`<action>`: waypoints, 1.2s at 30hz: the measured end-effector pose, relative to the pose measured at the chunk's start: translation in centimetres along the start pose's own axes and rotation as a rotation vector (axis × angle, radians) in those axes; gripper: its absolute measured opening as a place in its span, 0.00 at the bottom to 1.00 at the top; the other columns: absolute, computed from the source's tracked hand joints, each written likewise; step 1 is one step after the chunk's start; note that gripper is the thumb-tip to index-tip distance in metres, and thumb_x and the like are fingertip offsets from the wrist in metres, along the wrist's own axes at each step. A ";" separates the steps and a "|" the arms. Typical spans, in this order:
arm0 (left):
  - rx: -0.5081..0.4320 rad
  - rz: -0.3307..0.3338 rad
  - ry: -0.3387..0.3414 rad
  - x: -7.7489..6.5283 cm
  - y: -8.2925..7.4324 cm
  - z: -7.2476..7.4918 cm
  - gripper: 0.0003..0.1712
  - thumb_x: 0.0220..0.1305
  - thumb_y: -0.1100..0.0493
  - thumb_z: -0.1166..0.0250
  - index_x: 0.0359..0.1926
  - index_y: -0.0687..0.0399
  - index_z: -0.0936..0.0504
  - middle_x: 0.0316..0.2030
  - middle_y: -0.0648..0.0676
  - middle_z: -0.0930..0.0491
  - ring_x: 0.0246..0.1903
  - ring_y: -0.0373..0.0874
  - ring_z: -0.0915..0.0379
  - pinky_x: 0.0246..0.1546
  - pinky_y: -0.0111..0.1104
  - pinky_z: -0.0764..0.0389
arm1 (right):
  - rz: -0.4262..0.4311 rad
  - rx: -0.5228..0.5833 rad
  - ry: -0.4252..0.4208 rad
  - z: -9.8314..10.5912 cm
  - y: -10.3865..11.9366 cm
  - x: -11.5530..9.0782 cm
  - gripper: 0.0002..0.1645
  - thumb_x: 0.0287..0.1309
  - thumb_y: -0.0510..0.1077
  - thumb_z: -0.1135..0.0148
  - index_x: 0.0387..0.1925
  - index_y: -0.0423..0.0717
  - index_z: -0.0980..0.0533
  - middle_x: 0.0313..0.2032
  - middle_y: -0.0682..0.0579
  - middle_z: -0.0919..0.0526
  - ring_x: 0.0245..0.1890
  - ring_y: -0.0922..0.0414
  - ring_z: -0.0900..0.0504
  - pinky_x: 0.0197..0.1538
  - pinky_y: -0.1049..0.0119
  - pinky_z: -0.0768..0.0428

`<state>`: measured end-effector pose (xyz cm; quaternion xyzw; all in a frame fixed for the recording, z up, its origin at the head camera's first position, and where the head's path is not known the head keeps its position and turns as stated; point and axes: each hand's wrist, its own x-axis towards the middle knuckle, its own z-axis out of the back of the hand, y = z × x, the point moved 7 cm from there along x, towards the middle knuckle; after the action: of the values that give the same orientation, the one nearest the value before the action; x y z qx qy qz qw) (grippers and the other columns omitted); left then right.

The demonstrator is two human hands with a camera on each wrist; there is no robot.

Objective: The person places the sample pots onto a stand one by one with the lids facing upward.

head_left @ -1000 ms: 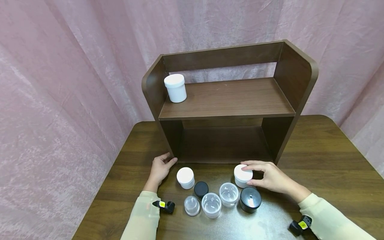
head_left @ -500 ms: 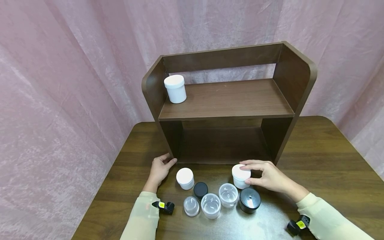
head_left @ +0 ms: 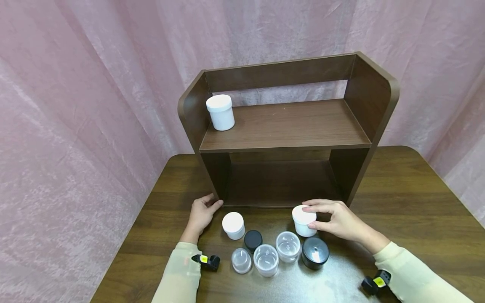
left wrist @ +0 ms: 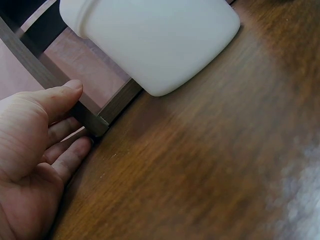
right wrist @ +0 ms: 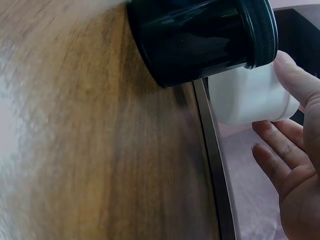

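My right hand [head_left: 338, 219] holds a white lidded jar [head_left: 302, 220] between thumb and fingers, in front of the brown two-tier shelf [head_left: 288, 128]. In the right wrist view, this white jar [right wrist: 245, 97] shows beyond the black jar [right wrist: 195, 40], its base beside the dark shelf edge. My left hand [head_left: 201, 214] grips the bottom front corner of the shelf's left side panel, thumb inside and fingers outside, as the left wrist view shows. Another white jar [left wrist: 160, 40] stands close to that hand. A taller white jar [head_left: 221, 112] sits at the upper tier's left end.
In front of the shelf on the wooden table [head_left: 132, 252] stand a small black-lidded jar [head_left: 253, 240], a larger black jar [head_left: 315, 253] and clear jars: a small one [head_left: 241, 261], a middle one [head_left: 266, 261] and a right one [head_left: 288, 247]. A pink curtain [head_left: 94, 105] hangs behind.
My right hand has moved the white jar slightly left, then a little up in the head view. My left hand has stayed at the shelf's corner.
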<state>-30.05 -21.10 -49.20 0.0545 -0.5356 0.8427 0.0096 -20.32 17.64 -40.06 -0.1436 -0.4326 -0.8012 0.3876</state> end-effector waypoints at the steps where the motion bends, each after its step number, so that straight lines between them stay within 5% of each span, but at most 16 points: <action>1: -0.001 -0.001 0.001 0.0 0.0 0.0 0.31 0.60 0.56 0.31 0.59 0.72 0.27 0.59 0.68 0.28 0.57 0.56 0.29 0.54 0.44 0.25 | -0.001 0.000 -0.002 0.1 0.4 0.2 0.24 0.36 0.30 0.23 0.42 0.34 0.18 0.46 0.36 0.18 0.45 0.43 0.18 0.51 0.83 0.29; 28: 0.022 -0.005 -0.002 -0.1 -0.4 0.2 0.32 0.60 0.55 0.31 0.59 0.71 0.27 0.59 0.68 0.28 0.57 0.57 0.28 0.54 0.45 0.26 | -0.010 0.035 0.010 1.4 2.5 2.0 0.24 0.38 0.29 0.24 0.43 0.33 0.18 0.48 0.36 0.18 0.47 0.39 0.19 0.51 0.79 0.26; 36: 0.038 -0.016 -0.010 -0.2 -0.4 0.1 0.31 0.60 0.55 0.31 0.58 0.71 0.26 0.58 0.68 0.27 0.57 0.57 0.28 0.54 0.46 0.26 | 0.050 0.039 0.000 1.5 3.6 2.9 0.25 0.36 0.28 0.24 0.43 0.32 0.18 0.47 0.35 0.18 0.47 0.39 0.19 0.51 0.78 0.26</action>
<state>-29.83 -20.96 -48.79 0.0631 -0.5188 0.8524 0.0128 -19.70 16.30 -35.47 -0.1469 -0.4443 -0.7828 0.4102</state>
